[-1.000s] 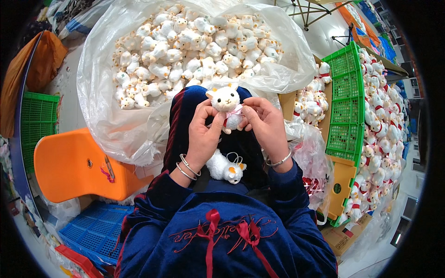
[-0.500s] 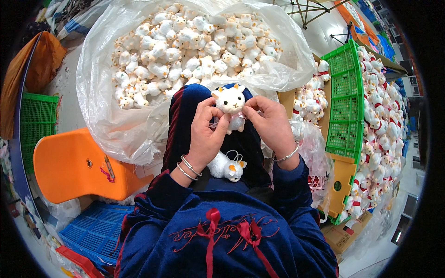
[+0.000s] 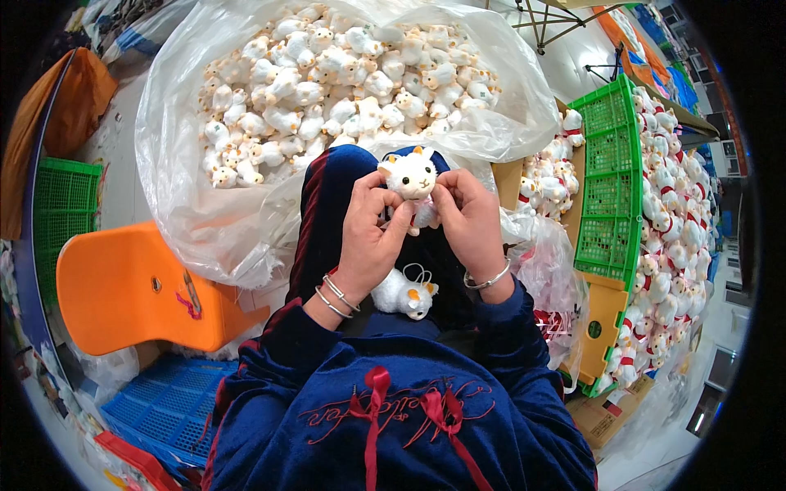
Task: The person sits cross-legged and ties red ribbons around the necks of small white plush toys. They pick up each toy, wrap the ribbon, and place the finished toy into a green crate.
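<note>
A small white plush goat (image 3: 411,176) with orange horns and dark eyes is held upright above my knees, facing me. My left hand (image 3: 370,225) is closed around its side, thumb and fingers at the neck. On the other side, my right hand (image 3: 472,219) pinches at the neck too. Something pinkish, perhaps a ribbon, shows at the toy's chest, mostly covered by my fingers. A second white plush goat (image 3: 403,295) with a white loop of cord lies on its side in my lap, touched by neither hand.
Beyond my knees, a large clear plastic bag (image 3: 168,155) holds a heap of white plush toys (image 3: 327,90). At right stand a green crate (image 3: 606,172) and many toys with red neckbands (image 3: 675,221). An orange chair (image 3: 123,286) with small scissors-like snips and a blue crate (image 3: 168,405) are at left.
Both hands have drawn slightly closer together at the plush goat's neck. The toy's head has turned a little to the right. The goat in my lap stays put.
</note>
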`<state>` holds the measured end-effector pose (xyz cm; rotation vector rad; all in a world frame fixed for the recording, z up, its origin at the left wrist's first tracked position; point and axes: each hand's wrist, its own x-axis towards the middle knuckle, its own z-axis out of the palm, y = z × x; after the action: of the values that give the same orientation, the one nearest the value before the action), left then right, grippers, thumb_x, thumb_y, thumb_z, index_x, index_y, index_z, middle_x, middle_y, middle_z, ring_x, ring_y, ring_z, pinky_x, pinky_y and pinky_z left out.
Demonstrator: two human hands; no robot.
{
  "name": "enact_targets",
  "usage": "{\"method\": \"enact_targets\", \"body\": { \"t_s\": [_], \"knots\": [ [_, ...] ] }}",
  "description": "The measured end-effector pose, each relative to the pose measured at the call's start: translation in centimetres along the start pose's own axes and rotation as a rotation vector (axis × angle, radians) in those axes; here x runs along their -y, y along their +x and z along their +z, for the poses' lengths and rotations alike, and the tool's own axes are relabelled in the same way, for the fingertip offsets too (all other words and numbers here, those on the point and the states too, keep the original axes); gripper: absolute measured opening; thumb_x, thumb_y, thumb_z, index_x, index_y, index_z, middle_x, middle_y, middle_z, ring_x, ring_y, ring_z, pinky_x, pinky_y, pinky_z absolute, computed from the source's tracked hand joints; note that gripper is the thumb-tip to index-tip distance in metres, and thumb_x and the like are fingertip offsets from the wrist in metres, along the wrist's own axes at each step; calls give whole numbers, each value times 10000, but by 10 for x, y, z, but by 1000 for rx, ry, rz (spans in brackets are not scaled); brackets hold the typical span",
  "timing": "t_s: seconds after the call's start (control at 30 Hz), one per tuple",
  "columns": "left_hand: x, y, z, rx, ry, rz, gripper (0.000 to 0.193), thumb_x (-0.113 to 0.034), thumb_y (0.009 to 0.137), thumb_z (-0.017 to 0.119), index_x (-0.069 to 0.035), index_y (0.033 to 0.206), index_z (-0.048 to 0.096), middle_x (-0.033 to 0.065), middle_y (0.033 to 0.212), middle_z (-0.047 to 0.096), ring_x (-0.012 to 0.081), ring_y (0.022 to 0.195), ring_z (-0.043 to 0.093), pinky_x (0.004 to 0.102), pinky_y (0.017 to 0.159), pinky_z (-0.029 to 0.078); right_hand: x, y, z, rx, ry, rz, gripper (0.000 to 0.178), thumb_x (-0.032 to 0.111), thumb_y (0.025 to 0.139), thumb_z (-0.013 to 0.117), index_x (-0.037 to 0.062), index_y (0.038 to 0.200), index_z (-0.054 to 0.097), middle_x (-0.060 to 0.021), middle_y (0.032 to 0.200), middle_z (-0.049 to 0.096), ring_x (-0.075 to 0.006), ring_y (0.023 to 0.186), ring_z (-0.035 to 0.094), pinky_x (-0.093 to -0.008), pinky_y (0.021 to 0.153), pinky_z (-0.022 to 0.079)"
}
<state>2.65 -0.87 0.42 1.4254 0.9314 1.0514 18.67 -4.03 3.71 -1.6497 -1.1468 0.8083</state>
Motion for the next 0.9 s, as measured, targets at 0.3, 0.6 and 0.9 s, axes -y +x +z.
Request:
{"method": "enact_targets", "body": {
  "t_s": [0.3,0.6,0.9],
  "knots": [
    [13,2,2,-12,-157,-48,137,-121,992,635,-9,929,592,121,1192,570,155,992,585,293,825,504,-17,0,18,-36,184,61,130,114,1004,623,-9,962,621,-11,716,641,-43,596,566,-226,519,445],
    [28,1,-6,-42,-289,-238,190,-175,1034,586,0,966,614,51,1110,626,89,876,581,246,768,495,-16,6,15,54,493,201,155,160,1011,630,5,1018,620,-28,823,658,-35,620,561,-204,518,433],
    [16,2,-9,43,-339,-149,361,-285,1094,424,6,1016,622,73,1233,595,102,998,583,245,817,487,-11,-5,13,90,-213,-246,569,261,746,842,24,1190,577,-186,1113,599,-351,1055,586,-416,918,475]
  ]
}}
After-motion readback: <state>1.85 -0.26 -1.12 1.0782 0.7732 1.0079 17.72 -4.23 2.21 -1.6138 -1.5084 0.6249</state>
